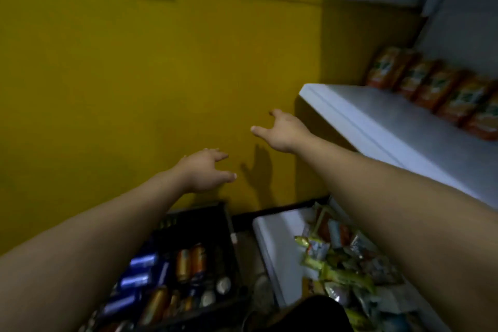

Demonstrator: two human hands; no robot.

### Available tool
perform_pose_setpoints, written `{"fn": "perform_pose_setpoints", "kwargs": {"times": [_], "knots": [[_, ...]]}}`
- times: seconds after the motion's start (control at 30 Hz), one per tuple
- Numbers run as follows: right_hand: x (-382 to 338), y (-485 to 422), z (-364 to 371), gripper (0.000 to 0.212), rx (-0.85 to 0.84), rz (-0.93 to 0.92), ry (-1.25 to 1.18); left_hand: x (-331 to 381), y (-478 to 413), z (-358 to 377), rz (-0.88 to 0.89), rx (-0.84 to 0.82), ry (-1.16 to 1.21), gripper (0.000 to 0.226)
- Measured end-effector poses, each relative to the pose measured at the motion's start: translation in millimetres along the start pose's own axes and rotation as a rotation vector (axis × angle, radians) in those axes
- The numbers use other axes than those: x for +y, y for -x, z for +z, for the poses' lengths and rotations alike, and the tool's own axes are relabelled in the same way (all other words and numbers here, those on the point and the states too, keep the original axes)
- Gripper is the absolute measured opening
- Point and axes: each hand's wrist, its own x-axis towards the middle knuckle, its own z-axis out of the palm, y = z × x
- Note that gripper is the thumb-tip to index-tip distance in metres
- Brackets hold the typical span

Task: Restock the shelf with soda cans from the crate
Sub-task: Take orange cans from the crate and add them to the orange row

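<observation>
A black crate [213,213] stands on the floor below, holding several blue and orange soda cans [188,264] lying on their sides. Both my arms stretch forward over it toward the yellow wall. My left hand [204,170] hovers above the crate with fingers spread and holds nothing. My right hand [283,131] is higher, left of the white shelf [377,121], also with loose spread fingers and nothing in it. A row of several orange cans [431,86] stands along the back of that shelf. The view is blurred.
A lower white shelf [272,237] at the bottom right carries a pile of snack packets [342,261]. The yellow wall [134,89] fills the view ahead. A dark shape [318,315] sits at the bottom edge.
</observation>
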Motion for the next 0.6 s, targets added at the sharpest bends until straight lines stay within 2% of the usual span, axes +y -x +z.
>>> {"fn": "perform_pose_setpoints", "kwargs": {"times": [0.07, 0.2, 0.33, 0.43, 0.53, 0.6], "knots": [[-22, 6, 44, 0.087, -0.112, -0.028, -0.015, -44, 22, 17, -0.087, -0.031, 0.012, 0.076], [-49, 10, 132, 0.087, -0.322, -0.05, 0.004, -121, 58, 55, -0.237, -0.145, 0.114, 0.072], [-59, 5, 213, 0.089, -0.494, -0.065, -0.006, -191, 76, 98, -0.381, -0.259, 0.181, 0.08], [-59, -4, 268, 0.086, -0.61, -0.059, -0.019, -229, 80, 129, -0.495, -0.322, 0.305, 0.081], [-55, -15, 322, 0.083, -0.728, -0.03, -0.014, -259, 76, 161, -0.547, -0.37, 0.394, 0.067], [-49, -20, 357, 0.081, -0.793, 0.012, -0.018, -279, 70, 186, -0.565, -0.384, 0.445, 0.068]]}}
